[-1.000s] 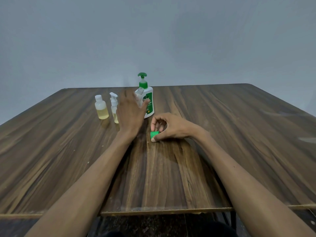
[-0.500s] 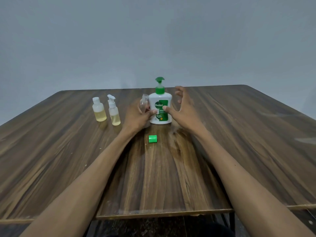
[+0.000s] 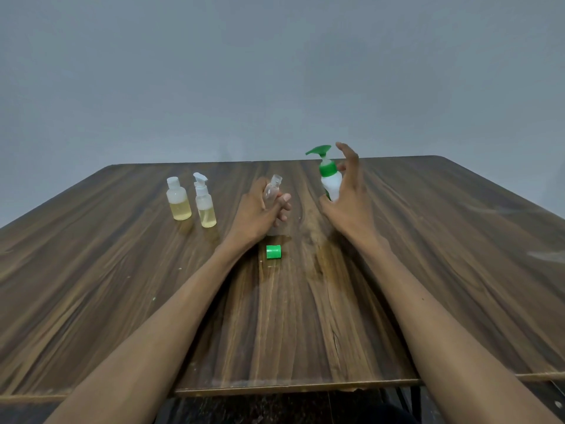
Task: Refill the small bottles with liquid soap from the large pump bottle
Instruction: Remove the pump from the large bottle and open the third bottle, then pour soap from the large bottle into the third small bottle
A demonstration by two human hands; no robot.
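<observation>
Behind green plastic cap (image 3: 273,251): left hand (image 3: 260,211) gripping uncapped clear small bottle (image 3: 272,191), right hand (image 3: 348,197) clasping white pump bottle (image 3: 330,179); next, aligning nozzle over mouth.

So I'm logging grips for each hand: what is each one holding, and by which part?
Left hand grips the small clear bottle round its body; right hand holds the pump bottle by its body.

Counted across the frame: three small bottles, namely a capped one (image 3: 178,199) and a spray-topped one (image 3: 204,203) at centre left and an uncapped clear one (image 3: 272,191) at centre, one large pump bottle (image 3: 329,175), one loose green cap (image 3: 273,251), and two hands.
</observation>
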